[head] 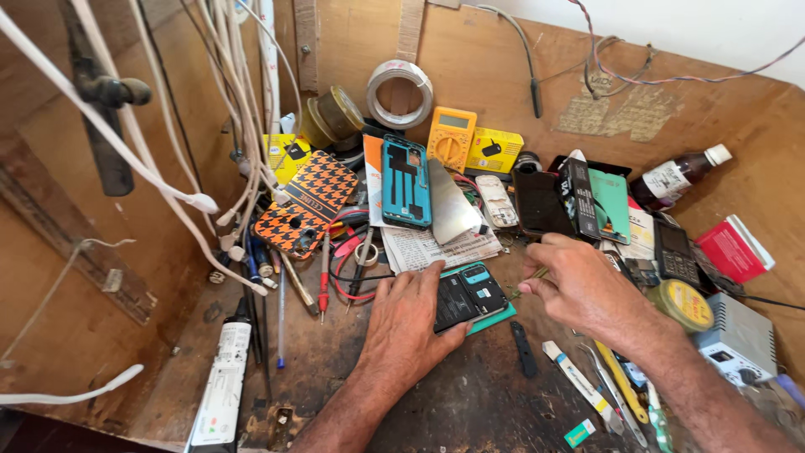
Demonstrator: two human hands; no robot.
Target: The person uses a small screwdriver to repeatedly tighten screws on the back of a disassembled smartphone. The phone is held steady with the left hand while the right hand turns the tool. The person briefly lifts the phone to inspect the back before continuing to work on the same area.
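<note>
Left hand (409, 323) lies flat, grip released, on phone (466, 295); right hand (579, 285) pinches tool (528, 278).

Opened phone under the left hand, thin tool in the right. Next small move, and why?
Probably bring the tool tip down the last bit onto the phone's exposed back. The left hand lies flat on the opened phone and pins it to its teal mat, while the right hand pinches a thin tool whose tip hangs just right of the phone's upper edge, apparently not touching.
</note>
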